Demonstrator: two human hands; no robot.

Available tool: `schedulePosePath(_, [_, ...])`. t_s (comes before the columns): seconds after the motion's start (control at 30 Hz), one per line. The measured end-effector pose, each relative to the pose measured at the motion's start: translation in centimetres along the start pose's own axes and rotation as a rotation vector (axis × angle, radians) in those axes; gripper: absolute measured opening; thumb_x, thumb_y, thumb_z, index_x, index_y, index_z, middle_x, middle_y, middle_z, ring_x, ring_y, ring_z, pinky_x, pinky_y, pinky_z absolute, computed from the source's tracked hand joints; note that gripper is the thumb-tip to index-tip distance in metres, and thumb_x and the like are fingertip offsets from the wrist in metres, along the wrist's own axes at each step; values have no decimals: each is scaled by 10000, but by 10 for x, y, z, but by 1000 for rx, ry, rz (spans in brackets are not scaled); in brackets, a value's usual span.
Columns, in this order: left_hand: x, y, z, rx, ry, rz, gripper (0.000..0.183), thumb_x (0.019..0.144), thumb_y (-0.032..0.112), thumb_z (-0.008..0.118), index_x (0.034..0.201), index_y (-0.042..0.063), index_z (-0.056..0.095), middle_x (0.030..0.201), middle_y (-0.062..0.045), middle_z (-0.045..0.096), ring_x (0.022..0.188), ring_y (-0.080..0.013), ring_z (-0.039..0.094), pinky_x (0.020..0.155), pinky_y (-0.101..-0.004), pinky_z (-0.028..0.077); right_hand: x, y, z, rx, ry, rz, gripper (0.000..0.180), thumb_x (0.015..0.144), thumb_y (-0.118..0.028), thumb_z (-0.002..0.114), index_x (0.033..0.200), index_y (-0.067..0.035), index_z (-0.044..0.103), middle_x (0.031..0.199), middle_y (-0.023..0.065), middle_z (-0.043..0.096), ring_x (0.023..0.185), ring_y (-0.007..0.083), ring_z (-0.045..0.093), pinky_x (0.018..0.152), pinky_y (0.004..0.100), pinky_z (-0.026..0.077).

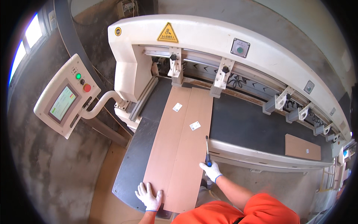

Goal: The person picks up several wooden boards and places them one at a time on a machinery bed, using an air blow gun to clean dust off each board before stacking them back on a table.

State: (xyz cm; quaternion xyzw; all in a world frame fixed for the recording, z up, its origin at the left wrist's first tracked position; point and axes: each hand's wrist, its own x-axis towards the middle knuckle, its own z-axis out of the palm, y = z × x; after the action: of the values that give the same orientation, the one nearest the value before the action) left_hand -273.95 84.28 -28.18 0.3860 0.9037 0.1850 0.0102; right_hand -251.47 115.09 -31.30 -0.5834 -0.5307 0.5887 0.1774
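Two long wood-grain panels lie side by side on the dark machine table, a left panel (162, 145) and a right panel (186, 151), each bearing a white label with writing. My left hand (149, 196), in a white knitted glove, rests with fingers apart at the near end of the left panel. My gloved right hand (211, 170) is closed around an air blow gun (208, 159) beside the right panel's right edge. The gun's thin nozzle points away from me, and a hose connector hangs below the hand.
A white machine beam (190, 29) with a yellow warning sign spans the table (237, 120). Grey clamp blocks (220, 86) hang under it, two near the panels' far ends. A control panel (67, 95) stands at left. A smaller stack of panels (300, 148) lies at right.
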Motion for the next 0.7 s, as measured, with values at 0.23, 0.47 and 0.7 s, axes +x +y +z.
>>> schedulePosePath(0.23, [15, -16, -5, -49, -11, 143, 764, 676, 480, 847, 1265, 30, 664, 1437, -291, 477, 1363, -453, 443, 1167, -694, 212, -37, 17, 18, 403, 89, 209, 208, 853, -197, 823, 925, -65, 680, 718, 16, 618, 491, 127, 541, 454, 322, 431])
schedulePosePath(0.47, [71, -23, -1, -87, 6, 270, 733, 711, 514, 820, 1261, 54, 668, 1409, -274, 497, 1344, -448, 457, 1164, -703, 213, -15, 1, 33, 554, 220, 174, 161, 842, -137, 805, 919, -95, 670, 725, 23, 621, 490, 153, 540, 439, 331, 423])
schedulePosePath(0.7, [99, -30, -4, -78, 37, 298, 717, 708, 516, 809, 1251, 66, 676, 1400, -271, 508, 1331, -448, 466, 1157, -694, 237, -5, -25, 52, 521, 249, 194, 209, 798, -163, 827, 896, -72, 666, 689, 29, 592, 484, 172, 531, 444, 347, 413])
